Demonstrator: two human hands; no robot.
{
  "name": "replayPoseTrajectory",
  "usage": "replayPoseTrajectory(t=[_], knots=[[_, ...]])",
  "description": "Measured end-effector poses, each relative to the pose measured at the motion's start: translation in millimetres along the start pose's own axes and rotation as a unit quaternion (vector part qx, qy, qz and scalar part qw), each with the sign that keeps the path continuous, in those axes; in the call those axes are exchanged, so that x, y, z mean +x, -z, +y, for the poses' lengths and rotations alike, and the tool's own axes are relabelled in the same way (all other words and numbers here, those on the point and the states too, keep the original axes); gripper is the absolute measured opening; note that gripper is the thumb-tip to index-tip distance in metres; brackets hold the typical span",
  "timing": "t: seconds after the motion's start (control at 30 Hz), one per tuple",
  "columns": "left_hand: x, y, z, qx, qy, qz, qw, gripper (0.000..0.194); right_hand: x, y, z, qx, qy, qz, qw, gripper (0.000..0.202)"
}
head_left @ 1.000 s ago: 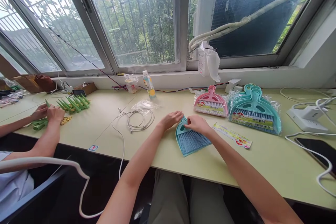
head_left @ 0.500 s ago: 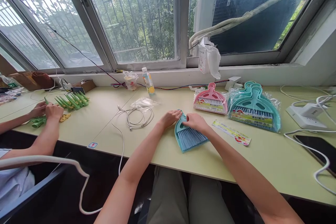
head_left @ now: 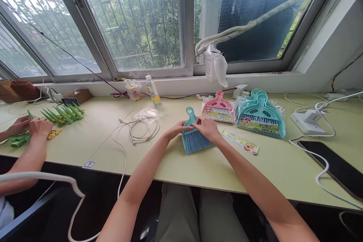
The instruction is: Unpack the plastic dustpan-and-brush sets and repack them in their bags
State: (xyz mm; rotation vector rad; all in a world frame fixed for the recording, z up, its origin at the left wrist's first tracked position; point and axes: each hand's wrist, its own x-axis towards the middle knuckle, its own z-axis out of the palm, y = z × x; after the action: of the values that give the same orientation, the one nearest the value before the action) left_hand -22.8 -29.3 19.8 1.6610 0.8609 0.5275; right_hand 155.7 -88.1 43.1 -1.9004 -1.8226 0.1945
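In front of me on the table is a teal dustpan (head_left: 185, 144) with a small hand brush (head_left: 197, 141) nested in it, its blue bristles toward me. The looped handle end points away and shows above my hands. My left hand (head_left: 175, 130) is closed on the dustpan's left edge, below the handle. Fingers bent, my right hand (head_left: 207, 127) grips the upper part of the brush and dustpan from the right; its fingertips are partly hidden. Just right of it lies a flat printed card label (head_left: 240, 141).
Behind stand a wrapped pink dustpan set (head_left: 219, 106) and wrapped teal sets (head_left: 261, 115). A coiled white cable (head_left: 144, 130), plastic bag (head_left: 148, 114) and bottle (head_left: 153, 90) are leftward. A phone (head_left: 331, 164) and power strip (head_left: 307, 123) lie right. A co-worker's hands (head_left: 38, 126) handle green pieces.
My hands have shifted down from the handle, so its loop now shows fully. My left hand has moved onto the dustpan's left edge. The camera view has turned slightly right.
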Motion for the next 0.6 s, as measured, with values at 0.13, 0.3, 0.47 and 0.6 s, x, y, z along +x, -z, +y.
replayPoseTrajectory(t=[0.13,0.3,0.47,0.6], knots=[[2.7,18.3,-10.2,-0.115,-0.025,0.078,0.99,0.053,8.7,25.5,17.4,-0.034,-0.035,0.002,0.999,0.029],[5.9,50.1,-25.7,-0.226,-0.032,0.221,0.948,0.046,14.4,53.2,53.6,-0.17,-0.027,-0.102,0.98,0.016],[6.2,55.1,-28.6,-0.321,-0.089,0.267,0.904,0.04,16.7,52.6,81.4,-0.223,-0.028,-0.222,0.949,0.055],[5.0,52.1,-25.3,-0.327,-0.11,0.268,0.9,0.039,20.6,43.4,92.9,-0.209,-0.044,-0.252,0.944,0.049]])
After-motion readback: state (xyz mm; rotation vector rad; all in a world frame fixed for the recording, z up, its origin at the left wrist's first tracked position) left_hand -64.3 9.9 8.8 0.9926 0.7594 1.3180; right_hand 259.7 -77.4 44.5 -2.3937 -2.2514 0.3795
